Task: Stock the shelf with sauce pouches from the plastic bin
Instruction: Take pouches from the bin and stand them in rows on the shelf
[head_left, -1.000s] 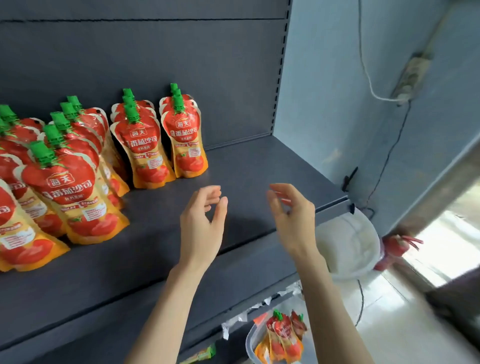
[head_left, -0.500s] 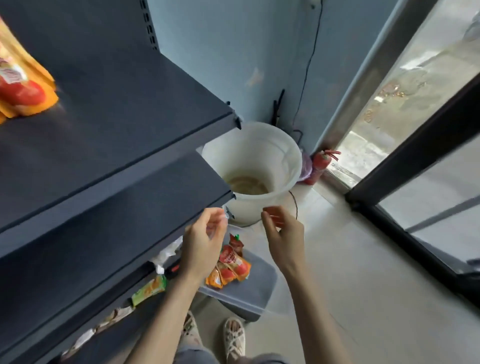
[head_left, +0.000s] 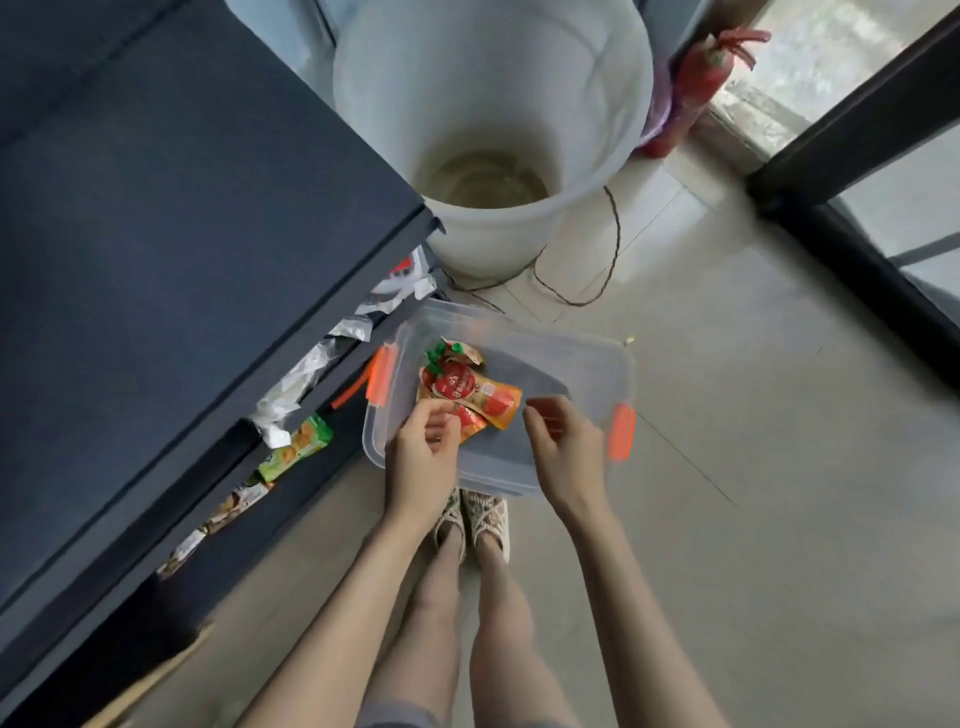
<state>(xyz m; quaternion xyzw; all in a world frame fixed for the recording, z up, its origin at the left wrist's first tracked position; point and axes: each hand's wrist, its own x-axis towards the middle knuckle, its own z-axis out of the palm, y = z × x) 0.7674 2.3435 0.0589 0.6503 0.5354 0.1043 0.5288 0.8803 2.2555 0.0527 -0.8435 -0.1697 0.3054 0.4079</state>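
Poised over the plastic bin (head_left: 587, 364), with sauce pouches (head_left: 467, 395) yet to go onto the shelf (head_left: 208, 208).

Piled flat at the bin's left end, on the floor beside the shelf's foot and just in front of a white bucket (head_left: 493, 104). Hovering over them with the left hand (head_left: 423, 452), fingers curled right at the lower edge of the nearest pouch, though impossible to say whether pinching it or only touching; with the right hand (head_left: 566, 447) loosely curled above the bin's bare middle, holding nothing. Likely light, soft and sloshy to handle, slick on the film, apt to fold if lifted by a corner. Best taken at the stiff green caps (head_left: 436, 356) or across the full belly, one per hand.
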